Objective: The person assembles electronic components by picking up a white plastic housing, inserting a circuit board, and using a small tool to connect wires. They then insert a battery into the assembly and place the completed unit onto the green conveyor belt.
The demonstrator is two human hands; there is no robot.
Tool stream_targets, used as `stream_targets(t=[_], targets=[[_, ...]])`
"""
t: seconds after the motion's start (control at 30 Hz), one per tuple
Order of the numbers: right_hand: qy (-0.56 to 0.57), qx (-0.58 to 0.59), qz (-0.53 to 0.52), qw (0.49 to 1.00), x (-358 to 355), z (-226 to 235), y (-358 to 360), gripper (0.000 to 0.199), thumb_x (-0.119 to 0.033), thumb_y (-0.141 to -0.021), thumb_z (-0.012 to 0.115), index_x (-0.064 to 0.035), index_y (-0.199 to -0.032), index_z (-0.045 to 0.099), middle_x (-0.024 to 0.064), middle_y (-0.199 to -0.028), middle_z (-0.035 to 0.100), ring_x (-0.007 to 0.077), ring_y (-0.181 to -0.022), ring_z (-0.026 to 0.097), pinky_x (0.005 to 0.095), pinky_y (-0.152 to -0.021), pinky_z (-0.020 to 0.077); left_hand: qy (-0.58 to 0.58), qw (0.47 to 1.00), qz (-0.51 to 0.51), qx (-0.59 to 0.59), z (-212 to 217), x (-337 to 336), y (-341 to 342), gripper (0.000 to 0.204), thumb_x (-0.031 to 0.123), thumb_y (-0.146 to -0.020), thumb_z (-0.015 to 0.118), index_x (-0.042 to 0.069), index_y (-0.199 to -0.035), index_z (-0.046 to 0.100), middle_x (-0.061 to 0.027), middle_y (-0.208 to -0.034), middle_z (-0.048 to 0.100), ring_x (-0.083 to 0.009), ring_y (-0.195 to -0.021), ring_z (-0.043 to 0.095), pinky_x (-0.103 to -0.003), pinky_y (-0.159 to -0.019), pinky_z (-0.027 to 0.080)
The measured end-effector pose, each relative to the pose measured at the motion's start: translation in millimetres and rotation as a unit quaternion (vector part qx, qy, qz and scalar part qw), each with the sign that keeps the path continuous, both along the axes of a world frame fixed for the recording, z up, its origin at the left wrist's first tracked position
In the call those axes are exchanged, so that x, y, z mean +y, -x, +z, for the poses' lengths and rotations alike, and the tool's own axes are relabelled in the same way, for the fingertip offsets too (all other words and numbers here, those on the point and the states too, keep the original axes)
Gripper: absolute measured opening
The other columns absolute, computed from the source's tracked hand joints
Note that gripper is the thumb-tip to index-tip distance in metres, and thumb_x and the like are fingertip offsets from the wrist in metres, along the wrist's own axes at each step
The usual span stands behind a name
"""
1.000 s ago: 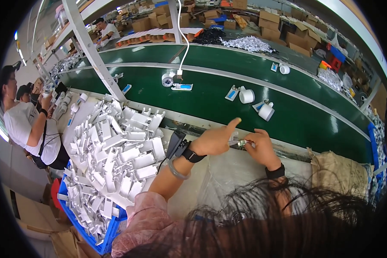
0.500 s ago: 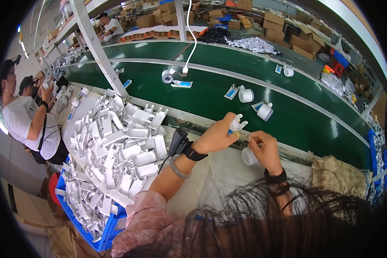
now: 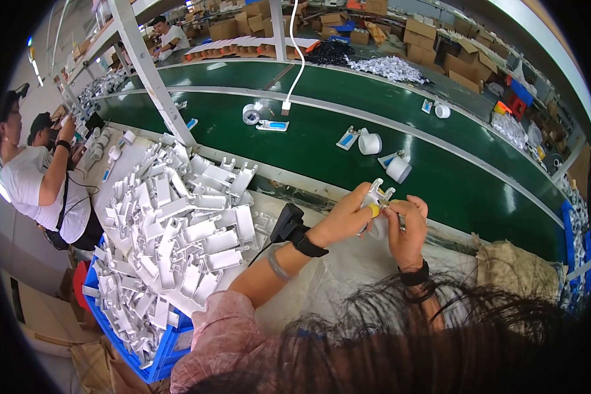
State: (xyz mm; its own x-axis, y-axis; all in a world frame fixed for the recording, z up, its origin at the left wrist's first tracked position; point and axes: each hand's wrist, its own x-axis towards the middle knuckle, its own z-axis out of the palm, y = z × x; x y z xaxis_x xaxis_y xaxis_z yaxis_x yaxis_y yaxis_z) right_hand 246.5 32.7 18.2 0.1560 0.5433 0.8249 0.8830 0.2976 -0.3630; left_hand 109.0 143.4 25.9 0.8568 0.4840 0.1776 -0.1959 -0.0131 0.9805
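In front of me, at the near edge of the green conveyor belt (image 3: 295, 146), my left hand (image 3: 345, 218) is closed around a white plastic housing (image 3: 378, 196) with a forked end pointing up. My right hand (image 3: 407, 231) comes in from the other side, thumb and fingers pinched against the near end of that housing. Whatever small thing its fingertips hold is hidden. Left of my left forearm, a large heap of white plastic housings (image 3: 177, 220) spills over the work table and a blue crate (image 3: 167, 351).
White cylindrical lamp heads (image 3: 370, 144) with blue-marked flat pieces (image 3: 274, 125) lie on the belt. A white cable (image 3: 295, 72) hangs above it. Tan sacking (image 3: 515, 269) covers the table at right. A person in white (image 3: 49, 184) works at left beside a metal post (image 3: 148, 72).
Both hands have drawn together, the left moving right with the housing. Units on the near belt have shifted slightly left. The white cylinder below my right hand no longer shows.
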Motion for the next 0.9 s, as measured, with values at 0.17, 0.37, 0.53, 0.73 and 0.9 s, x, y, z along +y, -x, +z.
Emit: stream_targets(t=[0.17, 0.37, 0.53, 0.73, 0.9], targets=[[-0.026, -0.033, -0.003, 0.999, -2.2, 6.6, 2.1, 0.015, 0.003, -0.08, 0.07, -0.004, -0.091, 0.063, 0.0097, -0.088, 0.064, 0.0252, -0.084, 0.061, 0.0454, -0.094, 0.044, -0.033, 0.999, 0.009, 0.01, -1.2, -3.7, 2.3, 0.027, 0.005, -0.093, 0.044, 0.005, -0.119, 0.043, -0.0038, -0.09, 0.056, -0.0081, -0.07, 0.055, -0.025, -0.056, 0.048], [-0.053, -0.028, 0.015, 0.998, -1.2, 5.9, 0.8, 0.014, 0.001, -0.079, 0.071, -0.0077, -0.089, 0.068, 0.0046, -0.084, 0.063, 0.0204, -0.082, 0.06, 0.0452, -0.097, 0.0403, -0.098, 0.995, 0.022, -0.005, -5.5, -3.9, 1.2, 0.031, 0.004, -0.09, 0.042, 0.005, -0.121, 0.043, -0.0035, -0.088, 0.056, -0.0076, -0.069, 0.055, -0.024, -0.059, 0.048], [-0.056, -0.015, 0.004, 0.998, -1.2, 7.0, 3.7, 0.014, 0.001, -0.079, 0.072, -0.0081, -0.088, 0.068, 0.0044, -0.084, 0.063, 0.0201, -0.081, 0.059, 0.0454, -0.097, 0.0406, -0.11, 0.994, 0.016, 0.006, -2.5, -4.6, 2.8, 0.032, 0.004, -0.089, 0.043, 0.004, -0.121, 0.043, -0.004, -0.088, 0.056, -0.0078, -0.068, 0.055, -0.023, -0.06, 0.048], [-0.038, -0.032, 0.009, 0.999, -3.3, 3.3, -0.5, 0.019, 0.001, -0.075, 0.075, -0.0065, -0.09, 0.067, 0.0084, -0.087, 0.059, 0.0303, -0.092, 0.057, 0.0452, -0.095, 0.0428, -0.113, 0.993, 0.02, 0.01, -1.9, -5.3, 3.4, 0.031, 0.005, -0.089, 0.044, 0.004, -0.12, 0.043, -0.0046, -0.089, 0.057, -0.008, -0.068, 0.055, -0.024, -0.059, 0.049], [-0.041, -0.03, 0.007, 0.999, -3.8, 2.5, -1.6, 0.019, 0.001, -0.075, 0.075, -0.0065, -0.091, 0.067, 0.0084, -0.088, 0.059, 0.0309, -0.093, 0.057, 0.0445, -0.094, 0.0434, -0.136, 0.99, 0.024, 0.023, -1.1, -5.5, 2.3, 0.029, 0.005, -0.09, 0.045, 0.004, -0.119, 0.043, -0.0057, -0.088, 0.057, -0.009, -0.069, 0.055, -0.025, -0.059, 0.048]])
